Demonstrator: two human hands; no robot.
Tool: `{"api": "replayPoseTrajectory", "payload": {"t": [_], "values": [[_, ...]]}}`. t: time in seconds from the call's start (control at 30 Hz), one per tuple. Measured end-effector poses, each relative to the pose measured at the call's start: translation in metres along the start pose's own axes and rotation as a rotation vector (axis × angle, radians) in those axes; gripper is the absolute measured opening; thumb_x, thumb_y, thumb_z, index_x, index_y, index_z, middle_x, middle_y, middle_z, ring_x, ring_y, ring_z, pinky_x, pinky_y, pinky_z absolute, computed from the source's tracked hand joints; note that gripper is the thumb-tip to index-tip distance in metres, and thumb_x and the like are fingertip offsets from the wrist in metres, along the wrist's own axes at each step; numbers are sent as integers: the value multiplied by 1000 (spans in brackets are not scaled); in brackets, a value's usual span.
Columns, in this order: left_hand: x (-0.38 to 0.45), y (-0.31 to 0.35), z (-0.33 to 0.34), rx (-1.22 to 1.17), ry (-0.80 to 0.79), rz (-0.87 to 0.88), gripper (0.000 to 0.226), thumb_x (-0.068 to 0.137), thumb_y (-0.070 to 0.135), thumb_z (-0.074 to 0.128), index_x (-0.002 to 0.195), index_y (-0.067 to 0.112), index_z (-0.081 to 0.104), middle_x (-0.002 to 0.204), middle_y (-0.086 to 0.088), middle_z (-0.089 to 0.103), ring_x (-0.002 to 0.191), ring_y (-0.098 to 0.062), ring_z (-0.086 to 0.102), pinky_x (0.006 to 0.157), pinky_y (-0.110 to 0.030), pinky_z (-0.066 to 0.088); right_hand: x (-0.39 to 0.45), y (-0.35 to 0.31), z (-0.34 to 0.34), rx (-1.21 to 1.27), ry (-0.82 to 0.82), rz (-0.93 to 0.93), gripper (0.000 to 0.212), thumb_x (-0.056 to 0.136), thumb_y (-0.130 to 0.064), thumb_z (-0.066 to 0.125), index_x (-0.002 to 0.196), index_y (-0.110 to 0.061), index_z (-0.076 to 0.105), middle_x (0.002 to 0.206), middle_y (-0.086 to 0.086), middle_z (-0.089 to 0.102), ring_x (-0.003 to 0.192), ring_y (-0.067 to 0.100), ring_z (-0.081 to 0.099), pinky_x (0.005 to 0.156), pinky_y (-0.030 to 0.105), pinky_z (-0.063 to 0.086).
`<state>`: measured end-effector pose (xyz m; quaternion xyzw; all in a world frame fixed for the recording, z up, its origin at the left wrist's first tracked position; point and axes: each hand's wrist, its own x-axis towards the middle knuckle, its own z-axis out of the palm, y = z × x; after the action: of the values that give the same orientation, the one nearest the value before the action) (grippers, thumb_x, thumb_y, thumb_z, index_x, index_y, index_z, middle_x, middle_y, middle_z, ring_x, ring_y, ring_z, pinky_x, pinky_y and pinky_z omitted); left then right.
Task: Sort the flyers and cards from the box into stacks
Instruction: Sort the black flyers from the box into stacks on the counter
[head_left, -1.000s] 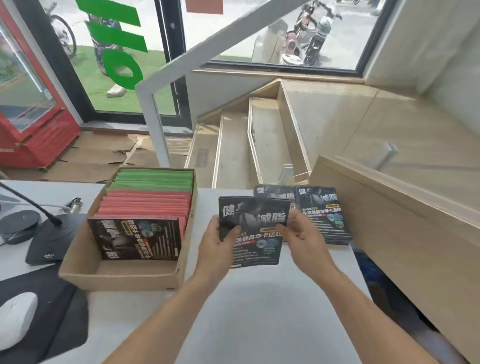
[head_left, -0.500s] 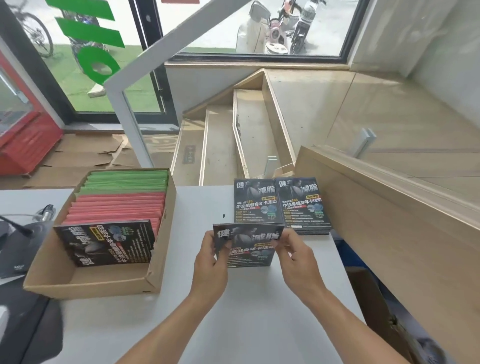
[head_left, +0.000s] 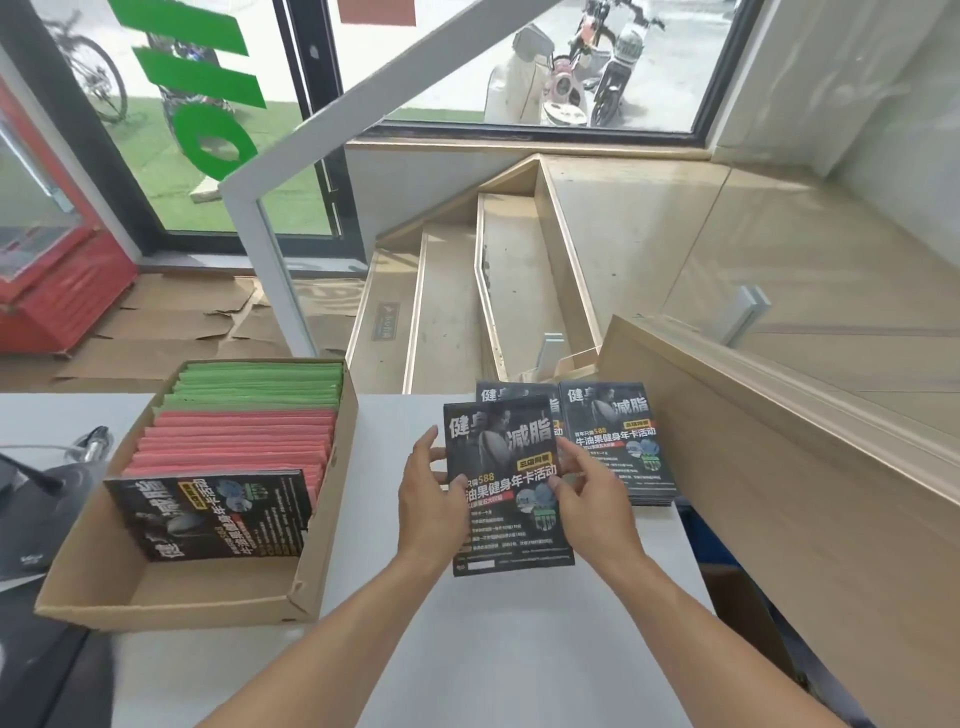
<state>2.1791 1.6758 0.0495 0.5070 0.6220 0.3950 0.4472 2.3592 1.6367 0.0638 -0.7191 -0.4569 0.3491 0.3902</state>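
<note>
Grip: both hands (head_left: 434, 499) (head_left: 592, 501) pinch flyer (head_left: 506, 483) edges | bare table (head_left: 493, 649) nearer

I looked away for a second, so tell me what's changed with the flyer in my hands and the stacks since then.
The black flyer, tilted towards the camera half a second ago, now shows its full face, nearer the left stack. Both hands keep their grip: left hand on its left edge, right hand on its right. The right stack and the box look unchanged.

Both forearms are bare, with no sleeves showing.
</note>
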Motion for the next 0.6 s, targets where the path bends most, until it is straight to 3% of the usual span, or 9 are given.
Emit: {"api": "replayPoseTrajectory", "payload": {"t": [0.17, 0.27, 0.33, 0.43, 0.53, 0.6], "values": [[43, 17, 15, 32, -104, -47, 70, 90, 9, 73, 148, 28, 38, 132, 4, 58, 90, 0, 60, 70, -26, 58, 54, -19, -1, -201, -29, 33, 47, 101, -5, 55, 144, -24, 53, 103, -11, 64, 90, 9, 64, 72, 28, 57], [67, 20, 24, 50, -150, -60, 72, 87, 5, 74, 146, 29, 41, 132, 4, 58, 86, 1, 60, 70, -29, 59, 80, -23, -1, -297, -40, 23, 37, 100, -2, 53, 127, -25, 64, 95, -13, 66, 84, 6, 62, 70, 29, 55], [79, 20, 30, 67, -173, -70, 77, 86, 7, 76, 149, 31, 38, 131, 6, 58, 86, 0, 61, 71, -31, 61, 95, -20, 2, -357, -48, 29, 34, 98, -2, 53, 120, -25, 66, 93, -10, 68, 83, 9, 64, 74, 38, 59], [92, 10, 37, 129, -207, -75, 86, 84, 9, 76, 154, 33, 31, 125, 10, 58, 89, -1, 62, 78, -35, 61, 111, -14, 6, -483, -48, 43, 39, 97, -7, 57, 129, -28, 62, 105, -5, 71, 91, 16, 67, 79, 42, 61], [97, -3, 41, 233, -288, -79, 101, 77, 18, 80, 156, 41, 22, 138, 9, 57, 111, -14, 63, 91, -37, 58, 118, -7, 11, -691, -47, 23, 54, 96, -6, 59, 145, -26, 50, 128, 0, 63, 110, 23, 63, 89, 42, 56], [97, -9, 39, 302, -357, -71, 112, 74, 22, 82, 158, 44, 11, 159, 8, 38, 136, -19, 50, 102, -31, 49, 120, -5, 13, -807, -29, -17, 57, 96, -6, 58, 148, -24, 46, 134, 2, 55, 116, 24, 59, 91, 40, 53]]}}
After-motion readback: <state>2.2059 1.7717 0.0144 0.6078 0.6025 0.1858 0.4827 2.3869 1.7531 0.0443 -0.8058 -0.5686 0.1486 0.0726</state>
